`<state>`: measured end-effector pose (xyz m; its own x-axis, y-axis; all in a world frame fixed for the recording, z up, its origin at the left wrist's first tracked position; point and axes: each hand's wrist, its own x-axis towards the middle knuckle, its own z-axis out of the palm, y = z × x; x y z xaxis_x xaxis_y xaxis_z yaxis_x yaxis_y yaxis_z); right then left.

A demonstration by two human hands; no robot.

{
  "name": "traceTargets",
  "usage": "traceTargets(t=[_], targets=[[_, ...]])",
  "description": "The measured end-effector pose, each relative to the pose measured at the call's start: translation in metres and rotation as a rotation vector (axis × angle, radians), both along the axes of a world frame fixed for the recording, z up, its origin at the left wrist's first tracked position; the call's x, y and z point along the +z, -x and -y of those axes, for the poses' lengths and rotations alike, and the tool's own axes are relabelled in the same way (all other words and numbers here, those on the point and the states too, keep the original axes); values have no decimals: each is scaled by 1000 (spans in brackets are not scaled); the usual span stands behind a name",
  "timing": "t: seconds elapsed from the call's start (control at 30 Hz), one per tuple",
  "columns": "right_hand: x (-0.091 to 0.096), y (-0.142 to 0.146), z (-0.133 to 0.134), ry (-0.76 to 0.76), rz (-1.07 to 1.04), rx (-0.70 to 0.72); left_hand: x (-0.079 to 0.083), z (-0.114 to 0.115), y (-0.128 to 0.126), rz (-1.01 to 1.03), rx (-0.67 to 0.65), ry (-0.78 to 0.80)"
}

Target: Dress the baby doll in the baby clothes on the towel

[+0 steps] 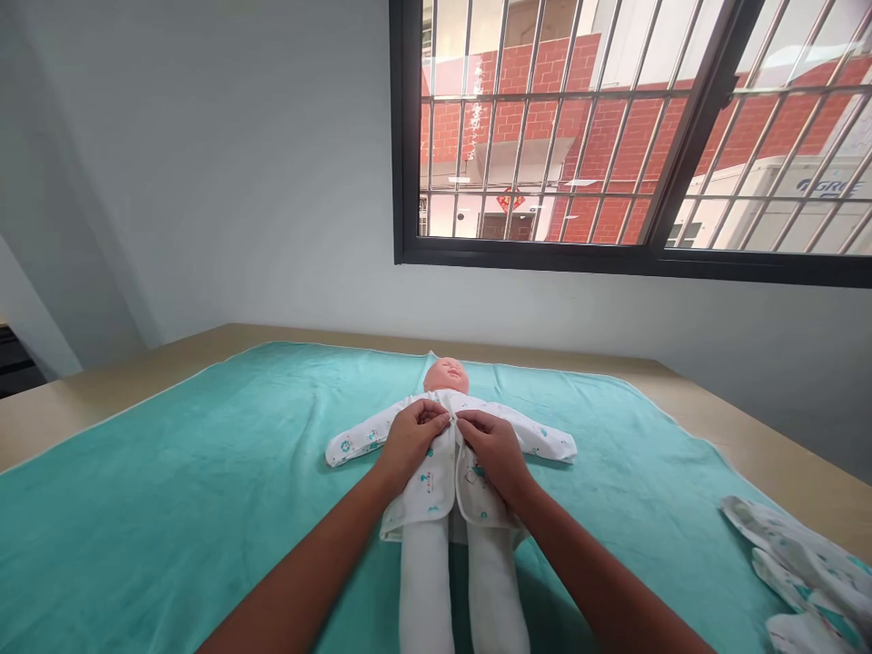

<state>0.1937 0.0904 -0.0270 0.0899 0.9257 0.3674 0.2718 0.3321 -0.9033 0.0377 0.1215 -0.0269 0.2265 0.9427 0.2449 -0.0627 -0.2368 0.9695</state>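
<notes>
A baby doll point(446, 373) lies on its back on a teal blanket point(224, 481), head away from me and white legs point(427, 590) toward me. It wears a white long-sleeved baby jacket point(428, 486) with small coloured prints, its sleeves spread to both sides. My left hand point(412, 440) pinches the jacket's left front edge at the chest. Opposite it, my right hand point(496, 445) pinches the right front edge, fingertips almost meeting the left ones. Below the hands the two front panels hang slightly apart. Whatever fastening lies between the fingertips is too small to make out.
At the right edge of the blanket lies a crumpled pile of white printed baby clothes point(810, 572). The blanket covers most of a light wooden table point(708, 409). Behind stand a pale wall point(272, 182) and a dark-framed window point(531, 252) with metal bars.
</notes>
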Motion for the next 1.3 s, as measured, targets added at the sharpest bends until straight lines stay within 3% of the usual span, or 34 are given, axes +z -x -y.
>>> traceTargets(t=[0.27, 0.8, 1.3], targets=[[-2, 1, 0, 29, -53, 49, -4, -1, 0, -107, 17, -76], [-4, -1, -6, 102, -102, 39, -4, -1, -7, -71, 53, -97], [-1, -2, -4, 112, 94, -55, -7, -2, -1, 0, -17, -83]])
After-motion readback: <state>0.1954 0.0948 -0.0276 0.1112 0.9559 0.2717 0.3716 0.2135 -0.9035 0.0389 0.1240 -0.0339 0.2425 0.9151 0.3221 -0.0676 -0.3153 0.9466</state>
